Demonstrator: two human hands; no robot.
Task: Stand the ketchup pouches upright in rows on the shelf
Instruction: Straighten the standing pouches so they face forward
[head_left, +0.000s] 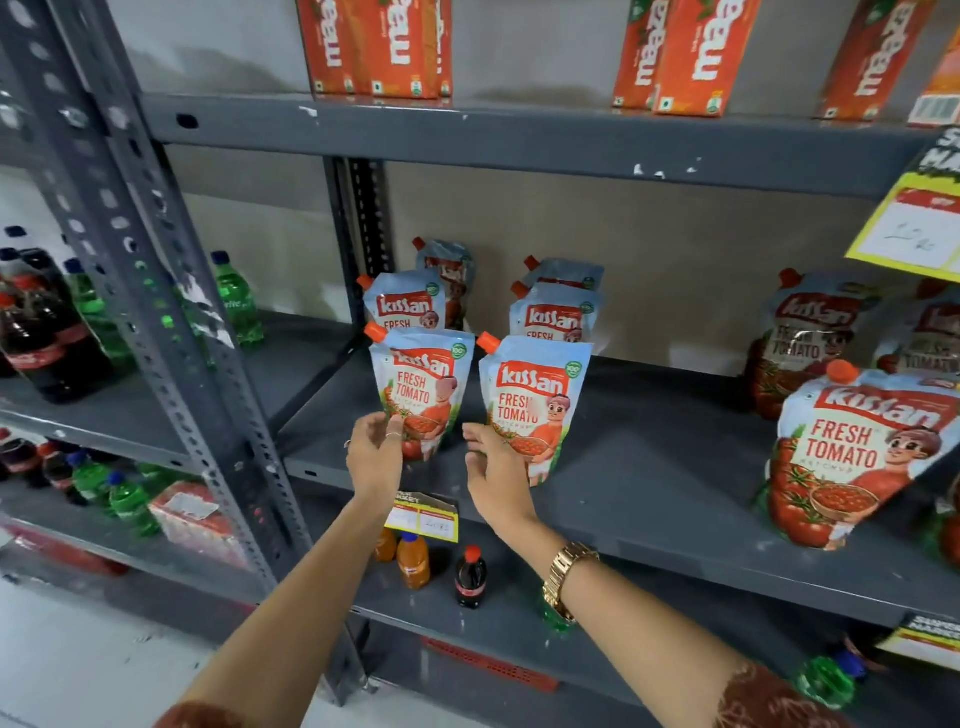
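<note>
Two rows of light-blue Kissan ketchup pouches with orange caps stand upright on the grey middle shelf (649, 452). The left row's front pouch (423, 384) has two more behind it; the right row's front pouch (537, 400) also has pouches behind. My left hand (375, 457) is at the lower left corner of the left front pouch, fingers apart and just touching it. My right hand (496, 470) is open at the lower left edge of the right front pouch. Neither hand grips a pouch.
More ketchup pouches (857, 452) lean at the shelf's right end. Orange Maaza cartons (384, 47) stand on the shelf above. Soda bottles (470, 577) sit on the shelf below and on the left rack (47, 332). A yellow price tag (914, 228) hangs at the right.
</note>
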